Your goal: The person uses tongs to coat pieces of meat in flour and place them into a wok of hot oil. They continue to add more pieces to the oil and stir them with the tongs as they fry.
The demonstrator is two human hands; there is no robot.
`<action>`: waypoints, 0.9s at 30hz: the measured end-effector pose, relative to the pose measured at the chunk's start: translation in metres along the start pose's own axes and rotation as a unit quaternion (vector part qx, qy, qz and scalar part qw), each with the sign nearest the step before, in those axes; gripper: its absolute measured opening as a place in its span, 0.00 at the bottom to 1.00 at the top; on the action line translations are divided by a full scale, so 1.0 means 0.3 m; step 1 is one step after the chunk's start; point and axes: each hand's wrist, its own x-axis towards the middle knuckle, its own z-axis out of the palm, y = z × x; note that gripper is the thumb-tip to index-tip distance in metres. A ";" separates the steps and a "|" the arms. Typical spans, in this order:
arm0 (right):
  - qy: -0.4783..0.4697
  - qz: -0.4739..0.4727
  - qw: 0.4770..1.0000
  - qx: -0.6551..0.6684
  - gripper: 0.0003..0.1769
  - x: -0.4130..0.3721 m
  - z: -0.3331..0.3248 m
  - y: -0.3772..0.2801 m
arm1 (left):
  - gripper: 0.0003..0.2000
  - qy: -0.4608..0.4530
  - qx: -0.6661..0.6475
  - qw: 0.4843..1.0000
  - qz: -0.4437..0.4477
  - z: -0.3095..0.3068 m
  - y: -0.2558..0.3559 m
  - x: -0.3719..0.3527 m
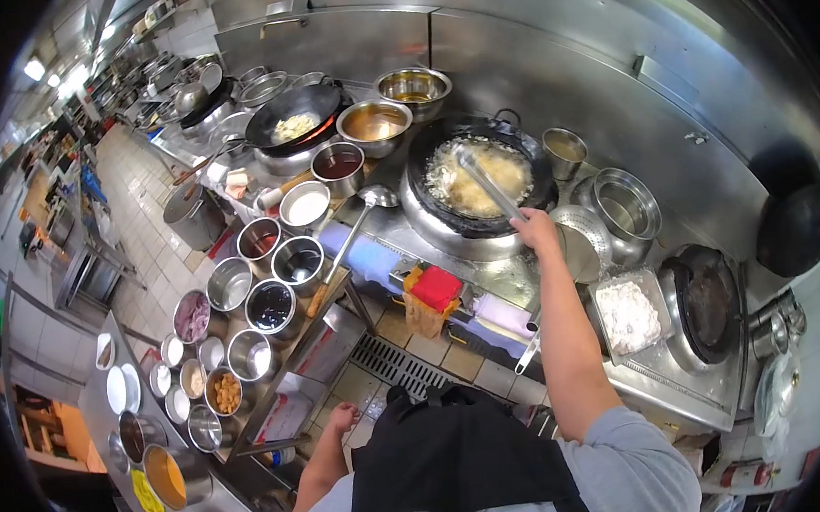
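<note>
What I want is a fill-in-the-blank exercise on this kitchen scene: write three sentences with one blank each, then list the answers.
1. The right hand holds a long tool that reaches into the ___ of bubbling oil.
2. The left hand hangs low beside the black ___.
3. The metal tray by the right arm holds ___ floury pieces.
Answers: wok; apron; white.

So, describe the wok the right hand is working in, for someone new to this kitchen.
On the steel range along the back wall, find the middle burner, behind the red block. Its black wok brims with pale bubbling food, and the right hand holds a long utensil in it; the neighbouring woks hold little or nothing.
</note>
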 end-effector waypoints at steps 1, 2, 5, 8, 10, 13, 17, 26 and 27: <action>-0.003 -0.002 1.000 0.000 0.22 -0.009 -0.013 -0.010 | 0.12 -0.018 0.008 1.000 0.002 -0.001 -0.011 -0.006; 0.039 -0.012 0.999 0.019 0.22 -0.026 -0.037 -0.004 | 0.12 -0.018 0.009 1.000 -0.002 0.003 -0.029 -0.018; 0.111 -0.039 0.991 0.066 0.24 -0.116 -0.155 0.121 | 0.12 -0.034 0.025 0.998 -0.048 0.036 -0.064 -0.056; 0.113 0.054 0.989 0.073 0.22 -0.307 -0.349 0.272 | 0.12 -0.086 0.072 0.993 -0.042 0.054 -0.134 0.003; 0.145 0.074 0.985 -0.052 0.24 -0.457 -0.473 0.432 | 0.12 -0.136 0.086 0.987 0.010 0.078 -0.104 0.001; 0.086 0.144 0.959 -0.229 0.23 -0.712 -0.698 0.457 | 0.13 -0.171 0.123 0.978 -0.003 0.120 -0.084 0.087; -0.023 0.209 0.910 -0.357 0.23 -0.847 -0.859 0.520 | 0.13 -0.185 0.172 0.967 0.015 0.189 0.039 0.181; -0.220 0.225 0.888 -0.336 0.20 -0.788 -0.788 0.888 | 0.12 -0.179 0.270 0.937 0.130 0.487 0.430 0.114; -0.218 0.224 0.890 -0.333 0.20 -0.800 -0.782 0.888 | 0.12 -0.206 0.238 0.935 0.164 0.512 0.410 0.140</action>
